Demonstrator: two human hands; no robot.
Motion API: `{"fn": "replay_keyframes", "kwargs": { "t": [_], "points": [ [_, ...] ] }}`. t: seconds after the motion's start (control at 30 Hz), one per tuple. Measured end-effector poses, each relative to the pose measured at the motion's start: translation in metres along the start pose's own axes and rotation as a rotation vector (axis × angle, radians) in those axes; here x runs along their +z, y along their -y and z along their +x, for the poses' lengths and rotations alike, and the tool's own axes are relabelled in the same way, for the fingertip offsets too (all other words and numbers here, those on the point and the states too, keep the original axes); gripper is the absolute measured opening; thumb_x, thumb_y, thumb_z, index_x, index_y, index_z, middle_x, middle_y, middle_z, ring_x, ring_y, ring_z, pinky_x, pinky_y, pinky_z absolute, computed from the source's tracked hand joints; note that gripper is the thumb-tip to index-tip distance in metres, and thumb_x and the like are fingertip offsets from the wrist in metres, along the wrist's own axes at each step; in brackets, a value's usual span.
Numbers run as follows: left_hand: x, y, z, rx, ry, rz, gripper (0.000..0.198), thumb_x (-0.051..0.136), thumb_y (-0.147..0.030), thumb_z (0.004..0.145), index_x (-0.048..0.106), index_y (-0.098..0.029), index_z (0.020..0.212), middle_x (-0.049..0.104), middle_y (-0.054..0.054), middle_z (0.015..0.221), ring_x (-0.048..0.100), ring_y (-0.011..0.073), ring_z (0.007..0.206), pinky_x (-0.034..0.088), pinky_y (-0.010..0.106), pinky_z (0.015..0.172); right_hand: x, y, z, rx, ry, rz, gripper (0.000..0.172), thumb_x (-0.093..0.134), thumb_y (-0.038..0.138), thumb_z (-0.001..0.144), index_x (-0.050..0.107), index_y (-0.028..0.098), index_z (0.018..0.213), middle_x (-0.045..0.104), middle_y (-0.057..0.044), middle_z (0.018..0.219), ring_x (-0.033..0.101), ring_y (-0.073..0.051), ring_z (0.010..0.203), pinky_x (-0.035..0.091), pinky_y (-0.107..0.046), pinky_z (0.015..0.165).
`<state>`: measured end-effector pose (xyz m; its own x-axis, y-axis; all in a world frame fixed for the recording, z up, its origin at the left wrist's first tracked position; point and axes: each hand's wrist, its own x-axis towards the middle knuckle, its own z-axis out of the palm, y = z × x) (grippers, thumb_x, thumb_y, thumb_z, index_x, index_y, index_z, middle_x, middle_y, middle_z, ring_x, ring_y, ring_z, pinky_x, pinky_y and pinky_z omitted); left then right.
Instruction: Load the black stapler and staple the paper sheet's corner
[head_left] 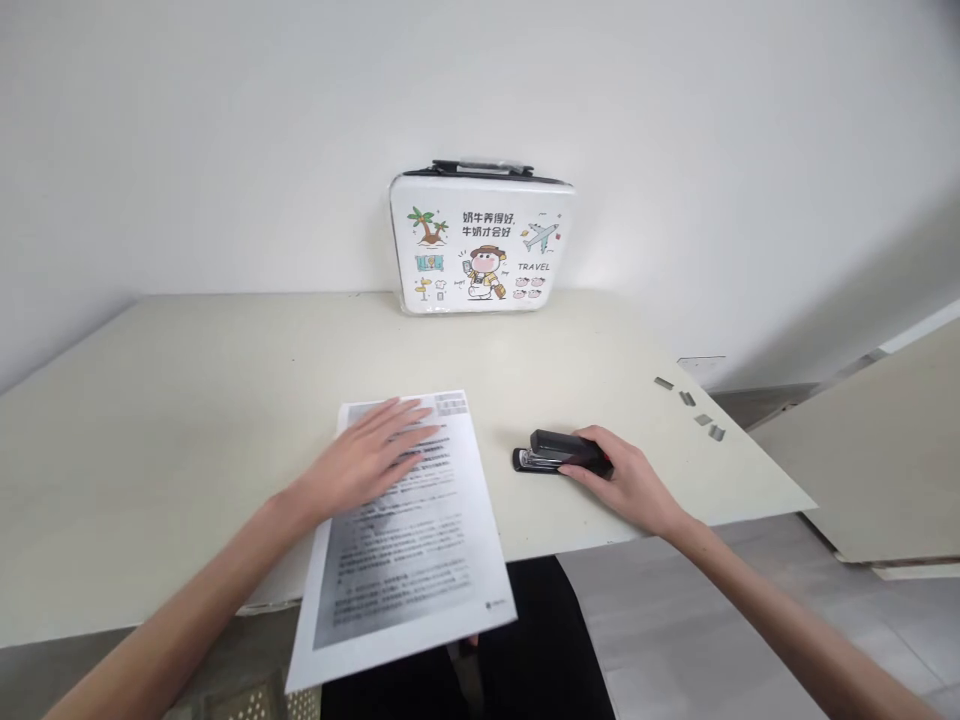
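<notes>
Under my left hand (pixel 375 455) lies a printed sheet of paper (pixel 405 560), its lower part sticking out past the table's front edge. The fingers of that hand are stretched out flat on the page's upper part. To the right of the paper, my right hand (pixel 619 480) is closed around the rear end of a black stapler (pixel 559 452). The stapler rests on the tabletop, its front end pointing left towards the sheet, with a small gap between them. Whether more sheets lie beneath the top one I cannot tell.
A white cartoon-printed case (pixel 484 245) with a black handle stands against the wall at the back of the pale table (pixel 187 430). Several small grey staple strips (pixel 703 420) lie near the table's right edge. A pale panel (pixel 885 450) stands beyond at right.
</notes>
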<state>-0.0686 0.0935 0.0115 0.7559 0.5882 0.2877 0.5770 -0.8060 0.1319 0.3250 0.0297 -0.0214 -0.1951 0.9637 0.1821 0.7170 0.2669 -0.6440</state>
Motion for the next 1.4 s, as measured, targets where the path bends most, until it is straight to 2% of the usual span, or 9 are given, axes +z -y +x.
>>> {"fn": "replay_keyframes", "kwargs": {
  "t": [0.1, 0.3, 0.43, 0.57, 0.73, 0.9, 1.07, 1.23, 1.4],
  "points": [
    [-0.021, -0.005, -0.019, -0.156, -0.119, 0.008, 0.039, 0.047, -0.038, 0.109, 0.059, -0.025, 0.144, 0.061, 0.007, 0.149, 0.054, 0.027, 0.141, 0.042, 0.051, 0.121, -0.004, -0.005, -0.002, 0.053, 0.001, 0.107, 0.036, 0.063, 0.056, 0.098, 0.06, 0.026, 0.117, 0.072, -0.007, 0.113, 0.069, -0.026, 0.099, 0.056, -0.039, 0.084],
    [-0.015, -0.019, -0.093, -0.262, 0.11, 0.082, 0.067, 0.054, -0.056, 0.102, 0.034, -0.039, 0.164, 0.036, 0.0, 0.17, 0.034, 0.0362, 0.155, 0.042, 0.058, 0.12, -0.004, -0.012, -0.001, 0.047, -0.021, 0.208, 0.033, 0.067, 0.055, 0.094, 0.066, 0.026, 0.11, 0.073, -0.006, 0.103, 0.068, -0.024, 0.09, 0.056, -0.036, 0.075],
    [-0.003, -0.018, -0.104, -0.289, 0.168, 0.12, 0.076, 0.051, -0.056, 0.103, 0.017, -0.041, 0.169, 0.023, -0.004, 0.174, 0.023, 0.036, 0.16, 0.03, 0.061, 0.127, -0.005, -0.015, -0.001, 0.019, -0.066, 0.224, 0.031, 0.068, 0.054, 0.094, 0.067, 0.026, 0.107, 0.073, -0.006, 0.097, 0.067, -0.024, 0.084, 0.054, -0.034, 0.067],
    [0.009, -0.015, -0.062, -0.265, 0.177, 0.12, 0.074, 0.047, -0.057, 0.105, 0.013, -0.041, 0.169, 0.021, -0.004, 0.174, 0.019, 0.0335, 0.161, 0.018, 0.061, 0.13, -0.009, -0.013, -0.001, -0.001, -0.133, 0.288, 0.028, 0.069, 0.051, 0.094, 0.067, 0.026, 0.106, 0.073, -0.005, 0.096, 0.067, -0.023, 0.084, 0.054, -0.033, 0.067],
    [0.043, -0.019, 0.029, -0.289, 0.205, 0.076, 0.07, 0.039, -0.064, 0.106, 0.027, -0.033, 0.168, 0.02, 0.002, 0.175, 0.014, 0.0346, 0.162, 0.008, 0.064, 0.129, -0.005, -0.012, -0.001, -0.096, -0.412, 0.15, 0.017, 0.064, 0.04, 0.1, 0.065, 0.025, 0.108, 0.071, -0.008, 0.103, 0.067, -0.025, 0.088, 0.054, -0.036, 0.069],
    [0.085, -0.041, 0.128, -0.263, 0.148, -0.031, 0.071, 0.038, -0.069, 0.103, 0.039, -0.03, 0.163, 0.024, 0.007, 0.174, 0.014, 0.0387, 0.161, 0.002, 0.07, 0.126, 0.002, -0.015, 0.001, -0.287, -0.634, -0.07, 0.023, 0.061, 0.022, 0.101, 0.058, 0.026, 0.123, 0.07, -0.011, 0.113, 0.066, -0.028, 0.107, 0.056, -0.043, 0.086],
    [0.128, -0.072, 0.205, -0.22, 0.152, -0.098, 0.072, 0.049, -0.063, 0.1, 0.044, -0.024, 0.16, 0.031, 0.012, 0.171, 0.017, 0.0424, 0.16, 0.001, 0.073, 0.124, 0.003, -0.019, 0.004, -0.319, -0.736, -0.231, 0.031, 0.061, 0.018, 0.1, 0.054, 0.026, 0.129, 0.07, -0.012, 0.117, 0.066, -0.029, 0.107, 0.054, -0.047, 0.09],
    [0.147, -0.09, 0.23, -0.185, 0.062, -0.147, 0.06, 0.051, -0.05, 0.101, 0.052, -0.022, 0.154, 0.037, 0.013, 0.169, 0.016, 0.0415, 0.16, 0.002, 0.068, 0.127, 0.005, -0.02, 0.007, -0.26, -0.763, -0.236, 0.029, 0.058, 0.019, 0.102, 0.054, 0.025, 0.13, 0.068, -0.012, 0.117, 0.064, -0.029, 0.106, 0.055, -0.048, 0.087],
    [0.12, -0.053, 0.196, -0.139, 0.013, -0.216, 0.055, 0.029, -0.042, 0.109, 0.049, -0.02, 0.155, 0.032, 0.008, 0.171, 0.015, 0.0321, 0.162, 0.016, 0.058, 0.13, 0.006, -0.019, 0.006, -0.194, -0.771, -0.163, 0.025, 0.057, 0.026, 0.104, 0.053, 0.025, 0.129, 0.066, -0.013, 0.118, 0.063, -0.03, 0.111, 0.055, -0.051, 0.092]
  ]
}}
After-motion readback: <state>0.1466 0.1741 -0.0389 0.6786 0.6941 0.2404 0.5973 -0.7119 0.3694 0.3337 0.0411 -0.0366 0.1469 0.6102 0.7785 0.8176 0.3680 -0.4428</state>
